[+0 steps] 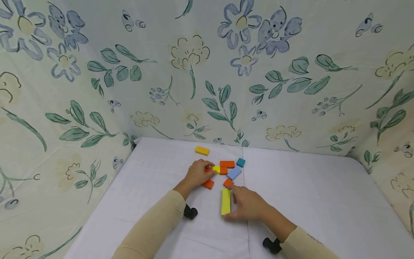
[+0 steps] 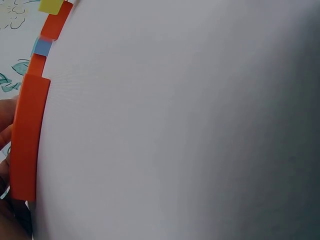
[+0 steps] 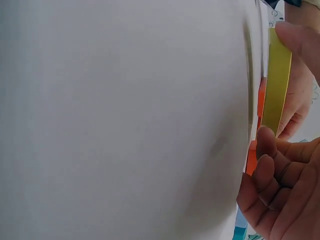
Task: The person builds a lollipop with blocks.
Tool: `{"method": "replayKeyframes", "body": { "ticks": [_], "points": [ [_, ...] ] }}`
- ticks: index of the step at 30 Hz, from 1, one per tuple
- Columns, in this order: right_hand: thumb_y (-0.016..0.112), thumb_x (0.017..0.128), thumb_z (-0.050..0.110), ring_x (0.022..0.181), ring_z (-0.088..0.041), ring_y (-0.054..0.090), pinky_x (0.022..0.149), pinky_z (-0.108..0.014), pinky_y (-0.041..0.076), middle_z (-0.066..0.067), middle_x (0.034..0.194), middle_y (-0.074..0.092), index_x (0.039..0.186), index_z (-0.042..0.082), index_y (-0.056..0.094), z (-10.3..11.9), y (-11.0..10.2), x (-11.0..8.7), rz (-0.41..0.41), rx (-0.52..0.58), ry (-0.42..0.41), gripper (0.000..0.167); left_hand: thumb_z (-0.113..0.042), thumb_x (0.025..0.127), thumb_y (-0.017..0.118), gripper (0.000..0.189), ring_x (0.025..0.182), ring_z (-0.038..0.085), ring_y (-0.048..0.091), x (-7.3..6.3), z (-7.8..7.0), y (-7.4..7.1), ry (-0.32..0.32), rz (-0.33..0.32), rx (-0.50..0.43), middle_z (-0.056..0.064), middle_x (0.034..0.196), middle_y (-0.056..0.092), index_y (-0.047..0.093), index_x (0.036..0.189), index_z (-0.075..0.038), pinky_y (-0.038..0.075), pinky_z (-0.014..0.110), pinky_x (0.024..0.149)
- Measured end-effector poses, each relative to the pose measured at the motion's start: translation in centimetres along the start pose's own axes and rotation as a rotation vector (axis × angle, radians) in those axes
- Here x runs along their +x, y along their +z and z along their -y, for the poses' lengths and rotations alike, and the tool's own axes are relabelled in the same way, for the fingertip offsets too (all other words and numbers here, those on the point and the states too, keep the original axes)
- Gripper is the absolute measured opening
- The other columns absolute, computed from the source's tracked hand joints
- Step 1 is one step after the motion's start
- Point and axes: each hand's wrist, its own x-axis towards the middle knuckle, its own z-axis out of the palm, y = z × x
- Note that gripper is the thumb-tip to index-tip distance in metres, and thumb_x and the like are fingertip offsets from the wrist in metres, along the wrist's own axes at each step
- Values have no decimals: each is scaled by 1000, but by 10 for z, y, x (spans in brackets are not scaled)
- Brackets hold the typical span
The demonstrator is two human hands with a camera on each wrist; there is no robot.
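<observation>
My right hand (image 1: 248, 204) grips a long yellow-green block (image 1: 226, 202) by its two ends, thumb at the near end and fingertips at the far end. In the right wrist view the same block (image 3: 276, 85) spans from thumb to fingers. My left hand (image 1: 198, 174) pinches an orange block (image 1: 208, 170), mostly hidden by the fingers, beside a small yellow block (image 1: 216, 169). Another orange block (image 1: 208, 184) lies just below that hand. A small orange block (image 1: 228, 183) sits near the right fingertips.
Beyond the hands lie a long orange block (image 1: 227, 164), a small orange block (image 1: 224, 171), a light blue block (image 1: 234, 173) and a teal block (image 1: 240, 162). A yellow block (image 1: 202, 150) lies farther back on the white-covered table (image 1: 300, 187). Floral cloth (image 1: 194, 90) hangs behind.
</observation>
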Motion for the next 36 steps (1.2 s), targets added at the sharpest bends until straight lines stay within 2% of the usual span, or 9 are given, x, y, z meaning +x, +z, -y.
{"method": "replayKeyframes", "body": {
  "ticks": [7,10,17,30,36],
  "points": [
    [75,65,83,87,-8,52,77,-32,52,9,95,59,142,9,51,3,5,-4,-5,-81,-45,110,-36,91,76,32,92,17,54,1,1,0,21,-1,4,-1,103,63,74,120,-22,49,34,83],
    [75,64,84,91,-9,53,83,-36,53,9,100,61,146,8,49,2,5,-5,7,-73,-53,114,-37,91,76,33,92,17,54,1,0,-1,18,5,5,0,104,63,74,121,-22,49,33,83],
    [81,64,77,81,-9,50,67,-26,44,10,95,55,145,14,48,-2,7,-6,32,-5,-27,108,-36,92,76,33,94,17,54,-1,-6,-7,4,31,33,1,106,62,73,122,-22,51,33,84],
    [81,64,78,82,-9,49,69,-27,43,11,94,54,144,16,50,-2,6,-8,30,-9,-40,105,-41,88,79,41,93,17,54,3,-13,-14,-3,93,114,1,106,61,72,122,-18,52,30,84],
    [82,64,77,83,-9,49,69,-27,43,11,94,54,143,17,49,-2,6,-8,38,7,-30,104,-42,89,78,41,98,17,52,5,-15,-14,7,104,140,1,108,61,73,120,-17,52,31,89]
  ]
}}
